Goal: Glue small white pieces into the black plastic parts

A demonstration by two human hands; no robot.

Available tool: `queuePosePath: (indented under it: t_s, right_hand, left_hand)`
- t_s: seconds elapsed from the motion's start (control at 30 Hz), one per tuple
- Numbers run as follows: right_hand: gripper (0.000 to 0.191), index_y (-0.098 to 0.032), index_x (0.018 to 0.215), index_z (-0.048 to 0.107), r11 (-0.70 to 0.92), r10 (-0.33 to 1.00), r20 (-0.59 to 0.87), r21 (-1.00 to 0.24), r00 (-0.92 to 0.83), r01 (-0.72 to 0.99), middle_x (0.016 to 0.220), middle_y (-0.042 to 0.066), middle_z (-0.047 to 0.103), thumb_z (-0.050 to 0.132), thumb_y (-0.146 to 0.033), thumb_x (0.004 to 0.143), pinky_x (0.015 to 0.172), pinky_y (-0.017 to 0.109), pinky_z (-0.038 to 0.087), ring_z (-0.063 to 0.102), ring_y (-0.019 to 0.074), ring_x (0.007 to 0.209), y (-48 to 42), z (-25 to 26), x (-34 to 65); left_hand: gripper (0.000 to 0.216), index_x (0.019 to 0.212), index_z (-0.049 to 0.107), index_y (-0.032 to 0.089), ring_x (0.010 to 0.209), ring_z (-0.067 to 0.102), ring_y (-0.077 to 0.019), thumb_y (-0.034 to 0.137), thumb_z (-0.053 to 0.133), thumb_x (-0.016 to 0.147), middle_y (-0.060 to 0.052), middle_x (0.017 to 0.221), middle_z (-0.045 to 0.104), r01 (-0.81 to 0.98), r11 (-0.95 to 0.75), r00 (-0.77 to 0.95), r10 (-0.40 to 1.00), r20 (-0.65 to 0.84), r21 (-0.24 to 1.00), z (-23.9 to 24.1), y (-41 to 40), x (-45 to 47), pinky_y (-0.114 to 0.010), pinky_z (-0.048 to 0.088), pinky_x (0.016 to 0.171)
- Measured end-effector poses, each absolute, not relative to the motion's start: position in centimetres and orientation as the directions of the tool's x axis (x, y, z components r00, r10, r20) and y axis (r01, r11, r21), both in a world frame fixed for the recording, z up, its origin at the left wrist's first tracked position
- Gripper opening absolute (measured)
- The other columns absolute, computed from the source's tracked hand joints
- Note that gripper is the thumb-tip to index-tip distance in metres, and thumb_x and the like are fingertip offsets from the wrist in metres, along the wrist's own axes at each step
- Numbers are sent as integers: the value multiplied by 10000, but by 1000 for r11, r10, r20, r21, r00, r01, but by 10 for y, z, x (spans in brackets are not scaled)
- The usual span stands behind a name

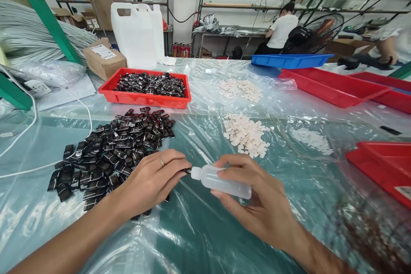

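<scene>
My right hand (pixel 260 201) is wrapped round a small translucent squeeze bottle (pixel 224 182), held on its side with the nozzle pointing left. My left hand (pixel 154 180), a ring on one finger, pinches a small black part (pixel 187 171) right at the bottle's tip. A big heap of the same glossy black parts (pixel 109 150) lies on the plastic-covered table just left of that hand. A pile of small white pieces (pixel 245 135) sits beyond the bottle.
A red tray (pixel 144 98) with more black parts stands behind the heap. Another white pile (pixel 239 90), red trays (pixel 334 87) (pixel 385 167) and a blue tray (pixel 289 61) are to the right. White jugs (pixel 135 34), a cardboard box (pixel 102 58), cables at left. A person sits at the back.
</scene>
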State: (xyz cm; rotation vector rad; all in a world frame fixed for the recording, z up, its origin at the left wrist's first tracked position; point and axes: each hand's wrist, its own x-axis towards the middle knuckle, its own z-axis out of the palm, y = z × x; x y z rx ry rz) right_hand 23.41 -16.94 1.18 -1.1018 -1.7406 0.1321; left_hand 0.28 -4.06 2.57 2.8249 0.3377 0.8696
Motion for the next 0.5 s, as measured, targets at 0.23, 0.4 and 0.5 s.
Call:
queuePosePath:
  t_s: [0.23,0.4,0.5]
  right_hand:
    - [368,-323,1255,682,567,686,724,-462,-80,682,1146,92,784,762,-127,954,660,276,716,845,229,921,-172,9,232]
    - [555,-408,1364,637,558,674,735,-435,-79,707,1153,93,798,833,-137,922,641,314,727,849,250,901,-174,10,227]
    - [576,-421,1395,632,557,671,736,-426,-85,713,1138,104,801,814,-136,929,649,332,734,851,265,930,-175,13,225]
  left_hand:
    - [174,1182,567,215,1034,654,-117,264,449,1064,-12,1113,665,200,-968,786,251,565,152,27,-42,2,-247,560,915]
    - [177,1164,582,214,1010,662,-122,280,451,1064,-10,1085,680,224,-964,783,264,563,141,27,-43,2,-250,566,903]
    - [180,1162,586,211,1002,668,-125,279,452,1063,-17,1089,682,226,-967,775,254,579,121,27,-43,1,-252,573,897]
